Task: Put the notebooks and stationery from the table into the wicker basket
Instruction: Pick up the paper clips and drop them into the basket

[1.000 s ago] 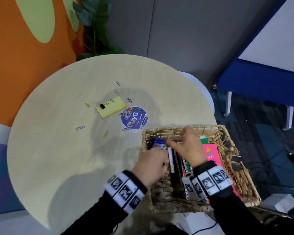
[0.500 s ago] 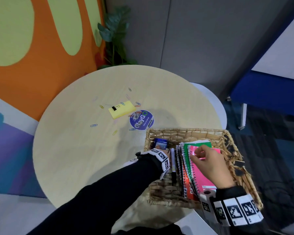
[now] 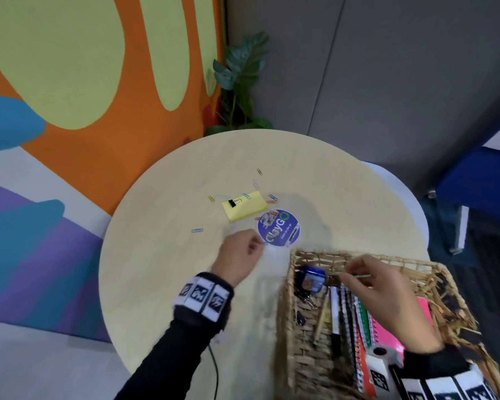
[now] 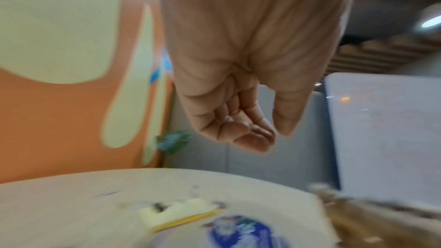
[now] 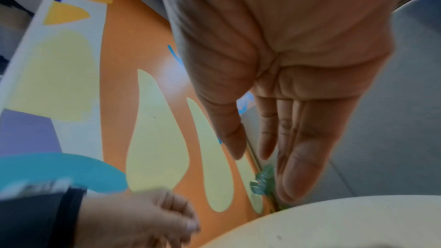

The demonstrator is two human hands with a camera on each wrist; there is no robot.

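The wicker basket [image 3: 315,253] stands at the table's near right edge. It holds spiral notebooks [image 3: 364,327], a pen [image 3: 334,313] and a small blue box [image 3: 313,280]. My right hand [image 3: 350,274] hovers over the basket's far end with straight fingers [image 5: 298,157] and holds nothing. My left hand [image 3: 259,246] is over the table left of the basket, fingers [image 4: 253,139] loosely curled and empty. It is just short of the round purple sticker [image 3: 279,228]. A yellow sticky pad [image 3: 244,205] with a black binder clip [image 3: 231,202] and loose paper clips [image 3: 197,230] lie beyond.
The round beige table [image 3: 162,255] ends close to my body. A potted plant [image 3: 240,82] stands against the orange mural wall behind it. A blue bench [image 3: 479,174] is at the far right. A black cable [image 3: 215,370] hangs under my left arm.
My left hand has come out of the basket and moved left over the table toward the purple sticker. My right hand has left the pink notebook and moved to the basket's far end.
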